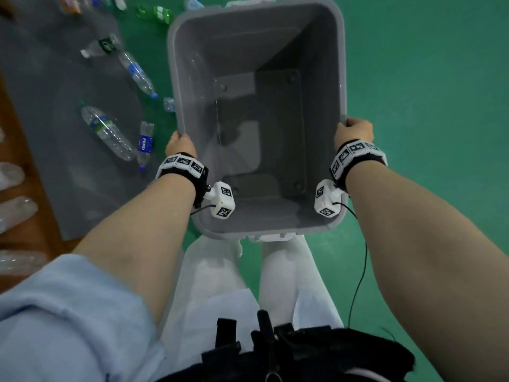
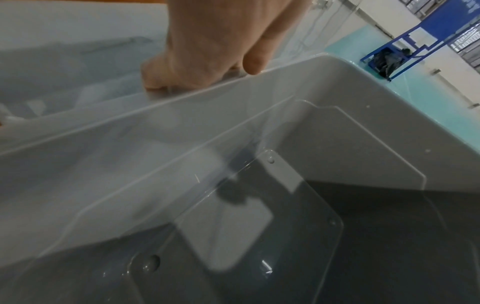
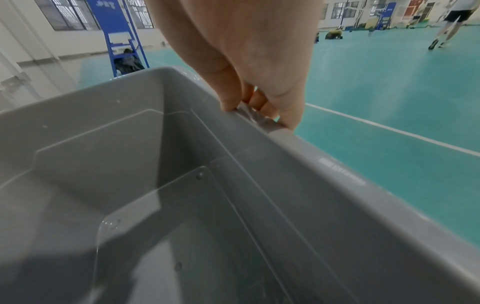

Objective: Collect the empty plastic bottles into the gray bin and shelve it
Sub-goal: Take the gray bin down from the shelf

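Observation:
I hold the gray bin (image 1: 190,64) by its two long rims, above the green floor in front of my legs. My left hand (image 1: 179,143) grips the left rim (image 2: 233,86), and my right hand (image 1: 354,130) grips the right rim (image 3: 285,135). Nothing lies inside the bin (image 3: 130,205). Several empty plastic bottles lie on a gray mat to the left: a clear one with a green label (image 1: 106,130), a small Pepsi bottle (image 1: 144,144), a blue-labelled one (image 1: 136,74), a black-labelled one (image 1: 102,46) and a green bottle (image 1: 155,13).
The gray mat (image 1: 55,106) covers the floor at left, with a brown strip and more clear bottles (image 1: 13,208) at its edge. A blue frame stand (image 3: 122,41) rises beyond the bin. A person (image 3: 451,22) walks far off on the green floor (image 1: 427,78).

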A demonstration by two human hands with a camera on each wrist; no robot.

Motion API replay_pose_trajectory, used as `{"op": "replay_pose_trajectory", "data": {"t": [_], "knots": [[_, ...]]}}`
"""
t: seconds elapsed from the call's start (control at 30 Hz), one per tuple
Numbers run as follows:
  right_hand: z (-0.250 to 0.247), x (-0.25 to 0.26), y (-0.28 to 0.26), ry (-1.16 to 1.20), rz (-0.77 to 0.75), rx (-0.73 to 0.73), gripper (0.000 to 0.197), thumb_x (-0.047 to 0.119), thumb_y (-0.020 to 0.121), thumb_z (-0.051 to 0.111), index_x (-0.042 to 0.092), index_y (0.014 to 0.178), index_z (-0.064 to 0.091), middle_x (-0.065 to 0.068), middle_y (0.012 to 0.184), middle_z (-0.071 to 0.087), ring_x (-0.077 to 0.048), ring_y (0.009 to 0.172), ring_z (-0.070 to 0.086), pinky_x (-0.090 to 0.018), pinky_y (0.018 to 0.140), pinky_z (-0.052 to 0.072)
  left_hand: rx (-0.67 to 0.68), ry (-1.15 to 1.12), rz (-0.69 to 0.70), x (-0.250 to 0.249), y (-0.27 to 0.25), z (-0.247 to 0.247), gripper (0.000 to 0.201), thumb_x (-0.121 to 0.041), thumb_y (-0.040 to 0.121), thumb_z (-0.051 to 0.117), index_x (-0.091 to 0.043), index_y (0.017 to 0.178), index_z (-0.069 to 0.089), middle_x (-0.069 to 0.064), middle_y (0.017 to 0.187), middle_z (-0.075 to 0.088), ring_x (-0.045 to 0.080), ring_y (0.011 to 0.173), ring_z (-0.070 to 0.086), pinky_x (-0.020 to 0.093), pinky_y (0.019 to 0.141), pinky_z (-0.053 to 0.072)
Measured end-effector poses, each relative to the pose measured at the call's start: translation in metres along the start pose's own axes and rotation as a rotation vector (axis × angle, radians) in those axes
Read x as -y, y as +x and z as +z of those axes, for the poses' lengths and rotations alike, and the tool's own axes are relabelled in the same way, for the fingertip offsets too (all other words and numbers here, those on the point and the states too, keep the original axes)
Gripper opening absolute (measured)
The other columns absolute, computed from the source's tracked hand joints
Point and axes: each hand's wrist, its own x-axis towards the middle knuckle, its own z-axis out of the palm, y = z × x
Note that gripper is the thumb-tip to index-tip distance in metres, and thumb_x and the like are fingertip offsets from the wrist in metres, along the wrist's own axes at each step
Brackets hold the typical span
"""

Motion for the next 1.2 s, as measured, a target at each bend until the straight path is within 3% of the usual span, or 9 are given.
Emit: {"op": "replay_pose_trajectory", "data": {"t": [0.1,0.33,0.47,0.57,0.63,0.73,0.9,1.03,1.2], "knots": [[0.007,0.001,0.058,-0.018,0.025,0.009,0.031,0.015,0.095,0.055,0.009,0.124,0.064,-0.01,0.119,0.068,-0.024,0.107,0.065,-0.021,0.084,0.044,-0.018,-0.186,-0.084,-0.033,0.024,0.034,0.039,-0.017,0.102,0.031,-0.008,0.138,0.045,0.013,0.141,0.047,0.028,0.129,0.044,0.027,0.099,0.035],[0.029,0.01,0.188,-0.122,0.05,0.05,0.034,0.015,0.096,0.053,0.006,0.128,0.06,-0.012,0.125,0.064,-0.027,0.118,0.059,-0.029,0.097,0.044,-0.065,-0.567,-0.245,-0.114,0.095,0.112,0.036,-0.021,0.097,0.048,-0.01,0.131,0.055,0.006,0.132,0.057,0.014,0.107,0.053,0.018,0.086,0.036],[0.051,0.005,0.253,-0.16,0.051,0.054,0.027,0.016,0.096,0.052,0.005,0.117,0.065,-0.013,0.115,0.068,-0.03,0.11,0.062,-0.033,0.093,0.047,-0.076,-0.688,-0.283,-0.139,0.136,0.155,0.013,-0.015,0.093,0.053,-0.018,0.088,0.064,-0.003,0.089,0.059,0.011,0.084,0.053,0.015,0.079,0.039],[0.069,0.003,0.293,-0.169,0.049,0.058,0.023,0.017,0.096,0.051,0.004,0.108,0.066,-0.012,0.109,0.069,-0.029,0.103,0.064,-0.029,0.085,0.047,-0.061,-0.74,-0.268,-0.155,0.16,0.182,0.029,-0.012,0.092,0.053,-0.01,0.119,0.061,-0.001,0.108,0.059,0.013,0.096,0.051,0.024,0.092,0.042],[0.081,0.002,0.313,-0.159,0.054,0.063,0.025,0.019,0.097,0.05,0.006,0.112,0.066,-0.01,0.113,0.068,-0.026,0.105,0.063,-0.025,0.083,0.043,-0.065,-0.827,-0.258,-0.158,0.175,0.197,0.035,-0.01,0.086,0.057,-0.016,0.12,0.06,0.004,0.117,0.062,0.018,0.104,0.057,0.033,0.103,0.042],[0.103,-0.001,0.346,-0.175,0.049,0.063,0.028,0.022,0.097,0.051,0.007,0.116,0.064,-0.008,0.116,0.067,-0.025,0.107,0.062,-0.026,0.088,0.045,-0.009,-0.855,-0.265,-0.154,0.206,0.227,0.048,-0.017,0.078,0.058,-0.014,0.125,0.06,0.006,0.12,0.064,0.024,0.108,0.061,0.043,0.104,0.043],[0.132,-0.012,0.382,-0.174,0.069,0.094,0.021,0.022,0.095,0.051,0.009,0.105,0.064,-0.008,0.102,0.065,-0.023,0.09,0.058,-0.025,0.084,0.046,0.023,-0.825,-0.274,-0.176,0.219,0.244,0.049,-0.005,0.09,0.051,-0.009,0.138,0.047,0.005,0.13,0.058,0.012,0.096,0.058,0.021,0.083,0.046],[0.152,-0.02,0.399,-0.144,0.095,0.111,0.027,0.022,0.093,0.053,0.008,0.114,0.064,-0.009,0.111,0.068,-0.024,0.1,0.064,-0.027,0.083,0.046,-0.002,-0.777,-0.291,-0.176,0.236,0.262,0.059,-0.007,0.093,0.049,-0.013,0.148,0.028,0.001,0.148,0.04,0.01,0.119,0.046,0.017,0.089,0.034],[0.169,-0.028,0.409,-0.147,0.112,0.141,0.035,0.025,0.09,0.054,0.006,0.119,0.062,-0.012,0.113,0.066,-0.027,0.101,0.063,-0.029,0.08,0.045,0.02,-0.731,-0.301,-0.16,0.249,0.273,0.063,-0.007,0.091,0.052,-0.014,0.148,0.028,0.002,0.152,0.035,0.015,0.134,0.038,0.025,0.109,0.029]]}}
